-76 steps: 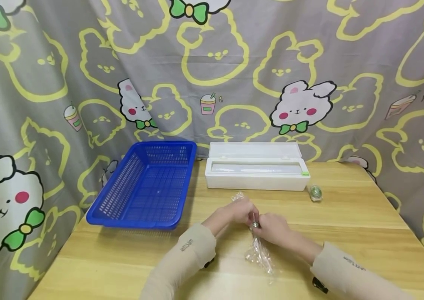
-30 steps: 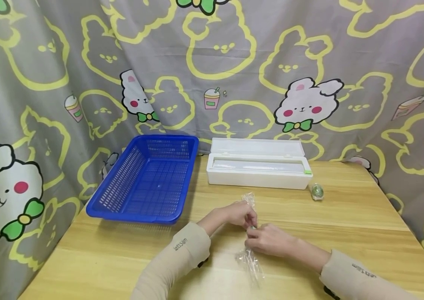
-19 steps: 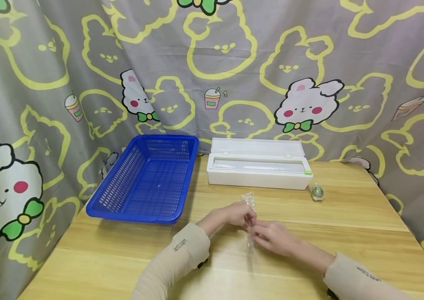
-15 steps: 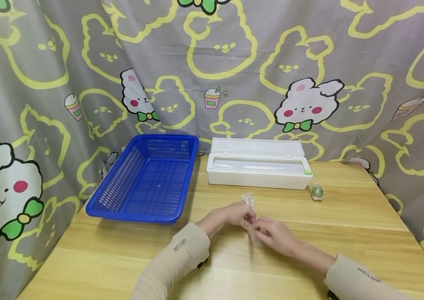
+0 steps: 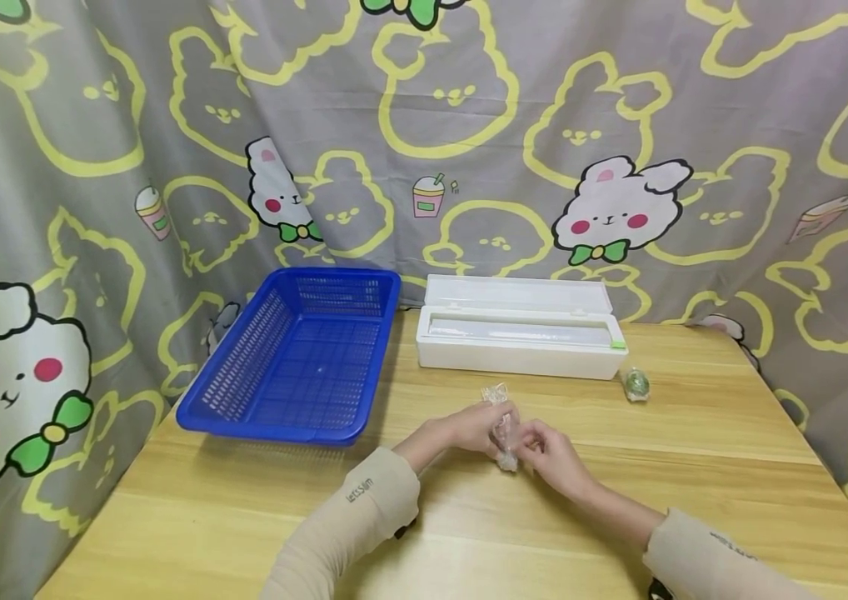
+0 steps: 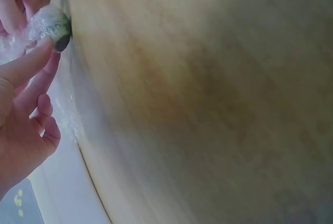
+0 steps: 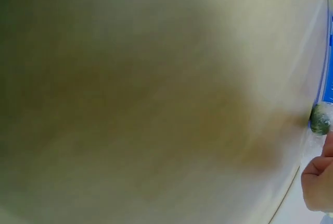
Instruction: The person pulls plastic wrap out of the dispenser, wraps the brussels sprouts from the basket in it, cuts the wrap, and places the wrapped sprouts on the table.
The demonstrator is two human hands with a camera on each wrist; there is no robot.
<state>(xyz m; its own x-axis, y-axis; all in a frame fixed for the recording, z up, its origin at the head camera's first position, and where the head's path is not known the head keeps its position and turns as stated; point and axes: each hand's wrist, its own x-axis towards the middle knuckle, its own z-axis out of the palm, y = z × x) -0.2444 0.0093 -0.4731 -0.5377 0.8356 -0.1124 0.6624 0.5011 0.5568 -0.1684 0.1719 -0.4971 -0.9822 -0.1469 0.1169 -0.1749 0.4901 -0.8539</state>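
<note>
My left hand [image 5: 480, 427] holds a small green piece wrapped in clear cling film [image 5: 505, 435] above the middle of the table. In the left wrist view, my left thumb and fingers pinch the wrapped green piece [image 6: 60, 31], whose dark green end shows. Just right of it, my right hand [image 5: 553, 460] has curled fingers and pinches loose film at its side. The right wrist view catches my right hand [image 7: 318, 185] beside the green piece [image 7: 320, 120], cut off by the frame edge. Film also sticks out beyond the left hand. What kind of green food it is, I cannot tell.
A blue plastic basket [image 5: 195, 414] stands at the left. Behind the hands is a white cling film box [image 5: 521, 360] with its lid up and a roll inside. Another film-wrapped green ball [image 5: 636, 384] lies by its right end. A patterned curtain [image 5: 461, 125] hangs behind the table.
The film tail that hung toward me has been gathered up against the green piece. My right hand has moved slightly right and away from me, while the left hand has turned a little.
</note>
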